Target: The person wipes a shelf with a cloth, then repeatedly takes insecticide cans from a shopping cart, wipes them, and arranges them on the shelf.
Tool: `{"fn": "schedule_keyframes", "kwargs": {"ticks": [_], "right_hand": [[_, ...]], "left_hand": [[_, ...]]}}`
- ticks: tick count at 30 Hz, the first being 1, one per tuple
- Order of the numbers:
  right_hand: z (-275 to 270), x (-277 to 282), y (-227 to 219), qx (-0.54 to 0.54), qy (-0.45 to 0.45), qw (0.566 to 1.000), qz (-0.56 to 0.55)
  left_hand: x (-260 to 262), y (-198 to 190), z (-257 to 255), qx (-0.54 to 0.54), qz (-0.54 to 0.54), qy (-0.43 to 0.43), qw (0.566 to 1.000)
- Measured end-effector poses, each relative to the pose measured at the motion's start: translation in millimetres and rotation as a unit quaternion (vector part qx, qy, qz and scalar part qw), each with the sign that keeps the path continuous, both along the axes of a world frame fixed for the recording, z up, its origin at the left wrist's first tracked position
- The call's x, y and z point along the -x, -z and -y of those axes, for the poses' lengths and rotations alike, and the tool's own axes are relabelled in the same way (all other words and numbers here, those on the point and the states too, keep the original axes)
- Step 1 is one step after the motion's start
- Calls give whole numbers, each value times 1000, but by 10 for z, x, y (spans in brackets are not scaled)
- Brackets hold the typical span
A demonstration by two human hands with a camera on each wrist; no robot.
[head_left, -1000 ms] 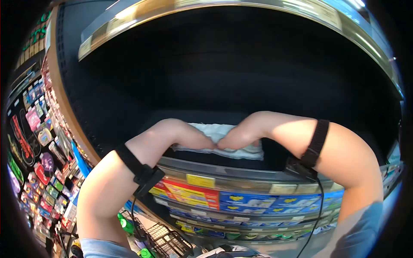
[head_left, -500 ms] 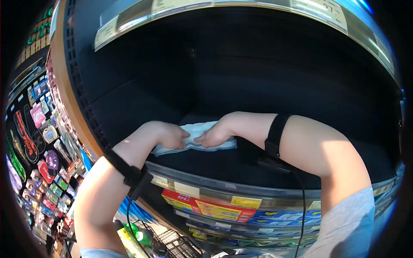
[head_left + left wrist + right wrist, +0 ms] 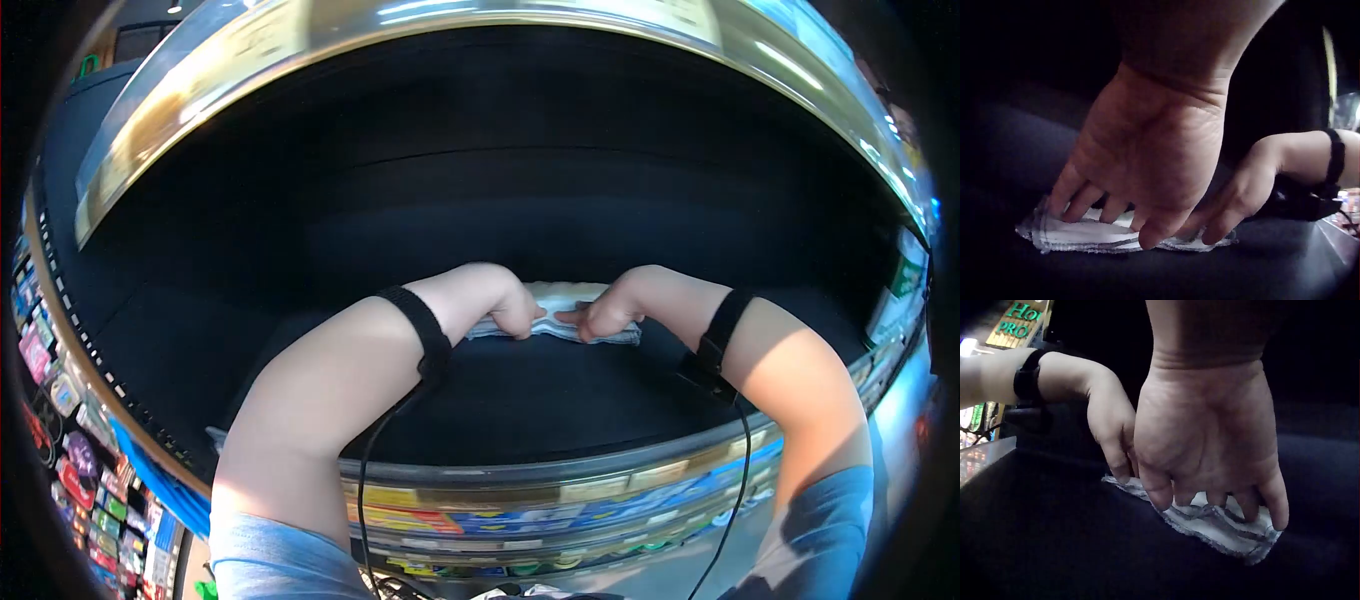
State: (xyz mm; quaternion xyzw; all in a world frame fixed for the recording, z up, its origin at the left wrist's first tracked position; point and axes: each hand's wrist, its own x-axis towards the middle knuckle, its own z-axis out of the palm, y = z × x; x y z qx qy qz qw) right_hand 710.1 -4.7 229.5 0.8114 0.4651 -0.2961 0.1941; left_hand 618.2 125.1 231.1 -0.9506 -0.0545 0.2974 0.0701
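Observation:
A folded white cloth with grey edges [image 3: 560, 325] lies on the dark shelf board [image 3: 520, 400]. My left hand [image 3: 510, 305] presses on its left part, and my right hand [image 3: 612, 308] on its right part. In the left wrist view the fingers of my left hand [image 3: 1147, 162] are spread and extended down onto the cloth [image 3: 1079, 236]. The right wrist view has my right hand [image 3: 1210, 437] with its extended fingertips on the cloth [image 3: 1216, 531]. Both hands are close together, thumbs near the middle.
Above hangs an upper shelf edge with price labels [image 3: 640, 20]. A front rail [image 3: 500, 475] runs nearer the body, with packaged goods [image 3: 620, 515] on lower shelves. A green and white item [image 3: 897, 290] stands at the far right; hanging goods [image 3: 80, 465] are at left.
Hands and cloth went left along the shelf, then back to the right. The view has turned, and the shelf's right end with the green and white item now shows.

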Motion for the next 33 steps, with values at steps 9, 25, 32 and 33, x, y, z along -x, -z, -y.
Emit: {"fn": "schedule_keyframes", "kwargs": {"ticks": [9, 25, 32, 33], "right_hand": [[1709, -771, 8, 10, 161, 986, -33], [-515, 961, 14, -65, -149, 986, -48], [-1564, 2283, -35, -103, -365, 924, -49], [-1725, 2351, 42, -107, -407, 905, -56]], "left_hand": [[-1058, 128, 1572, 17, 30, 201, 979], [1288, -16, -439, 26, -10, -99, 995], [3023, 52, -1345, 80, 53, -269, 958], [3167, 41, -1394, 73, 61, -279, 956]]}}
